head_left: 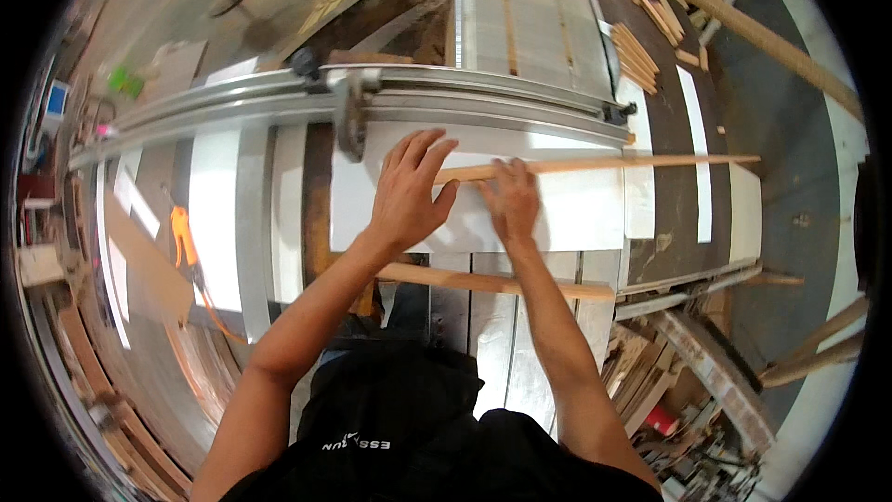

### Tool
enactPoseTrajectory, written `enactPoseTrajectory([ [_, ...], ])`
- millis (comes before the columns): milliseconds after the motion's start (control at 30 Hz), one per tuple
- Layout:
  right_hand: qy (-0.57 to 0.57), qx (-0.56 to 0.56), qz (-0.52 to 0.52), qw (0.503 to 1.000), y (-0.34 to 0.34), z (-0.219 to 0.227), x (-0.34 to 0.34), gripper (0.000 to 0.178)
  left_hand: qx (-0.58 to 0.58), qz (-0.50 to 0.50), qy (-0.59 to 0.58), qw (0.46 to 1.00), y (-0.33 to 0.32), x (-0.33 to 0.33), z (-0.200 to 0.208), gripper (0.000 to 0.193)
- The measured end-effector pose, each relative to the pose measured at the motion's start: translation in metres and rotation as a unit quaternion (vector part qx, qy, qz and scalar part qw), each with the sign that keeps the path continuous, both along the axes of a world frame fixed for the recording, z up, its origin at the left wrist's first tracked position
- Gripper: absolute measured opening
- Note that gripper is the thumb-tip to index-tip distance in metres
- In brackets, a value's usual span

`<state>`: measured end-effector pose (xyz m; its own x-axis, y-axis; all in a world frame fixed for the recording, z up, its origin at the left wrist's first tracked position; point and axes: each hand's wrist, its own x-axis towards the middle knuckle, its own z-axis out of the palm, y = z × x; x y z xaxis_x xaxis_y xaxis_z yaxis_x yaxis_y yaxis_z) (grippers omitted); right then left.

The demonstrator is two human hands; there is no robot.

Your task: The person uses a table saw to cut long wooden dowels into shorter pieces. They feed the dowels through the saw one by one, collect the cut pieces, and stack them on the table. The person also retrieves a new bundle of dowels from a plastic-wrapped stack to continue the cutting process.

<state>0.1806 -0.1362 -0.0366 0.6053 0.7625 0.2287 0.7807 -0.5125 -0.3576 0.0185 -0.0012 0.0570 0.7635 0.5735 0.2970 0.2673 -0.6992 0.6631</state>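
A long, narrow wooden strip [595, 165] lies across a white board [567, 214], its right end reaching past the board. My right hand [513, 203] has its fingers bent over the strip and its thumb at the near side. At the strip's left end is my left hand [406, 188], fingers stretched and thumb apart, with the strip's tip between them; whether they touch it I cannot tell. Nearer to me, a second wooden strip [483, 281] lies along the board's near side, partly behind my forearms.
Beyond the board runs a long metal fence [483, 102] with a metal stop [349, 116]. An orange air gun [183, 234] with a hose lies at left. Short wooden pieces [635, 58] are piled at far right; wood offcuts [641, 367] sit lower right. A thick hose [743, 28] crosses the upper right.
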Motion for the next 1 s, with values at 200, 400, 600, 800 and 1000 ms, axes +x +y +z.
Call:
enactPoseTrajectory([
  [200,0.087,0.154,0.072,0.982,0.006,0.004,0.020,0.031,0.152,-0.064,0.212,0.963,0.048,0.075,-0.068,0.107],
  [400,0.041,0.022,-0.166,0.985,-0.119,-0.017,0.223,0.051,0.232,-0.039,0.169,0.957,0.055,0.096,-0.095,0.103],
  [600,0.002,-0.069,-0.120,0.990,-0.220,-0.018,0.402,0.055,0.216,-0.013,0.148,0.965,0.051,0.115,-0.086,0.089],
  [800,0.078,-0.020,-0.115,0.990,-0.244,-0.048,0.445,0.043,0.195,-0.008,0.153,0.969,0.053,0.118,-0.077,0.082],
  [1000,0.071,-0.085,-0.162,0.981,-0.210,-0.039,0.431,0.052,0.179,-0.028,0.155,0.971,0.059,0.104,-0.072,0.080],
])
